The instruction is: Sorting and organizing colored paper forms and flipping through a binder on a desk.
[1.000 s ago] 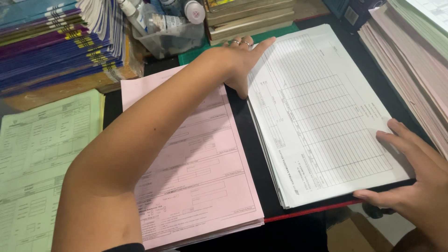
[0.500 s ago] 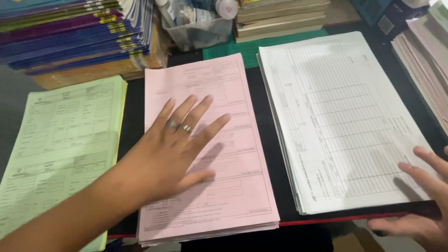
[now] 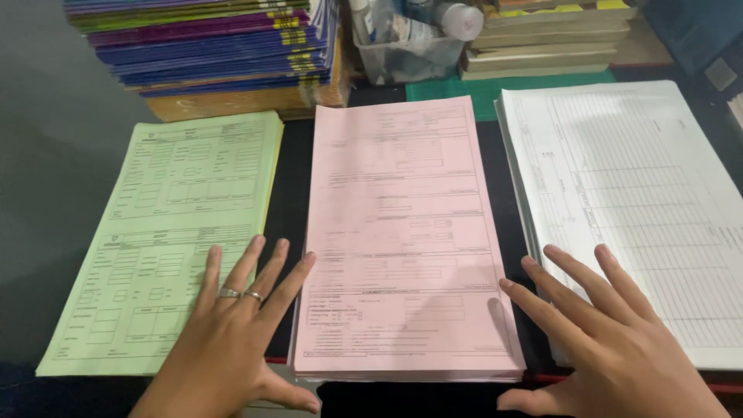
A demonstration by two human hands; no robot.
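- Since the earlier frame, left hand (image 3: 232,340) has left the pink stack's top; both hands, fingers spread and empty, flank it.
- Right hand (image 3: 611,340) overlaps the white stack (image 3: 642,201).
- Pink stack (image 3: 406,240) lies squared mid-counter; green stack (image 3: 170,232) apparently awaits alignment.

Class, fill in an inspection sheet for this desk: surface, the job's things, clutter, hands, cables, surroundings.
Surface: dark desk, green mat at the back.
Job's things: pink stack in the middle, green stack to its left, white stack to its right.
Clutter: clear tub of bottles.
Hands: left hand spread over the green stack's corner; right hand spread beside the white stack; neither grips anything.
Cables: nothing seen.
Surroundings: piled booklets, books.
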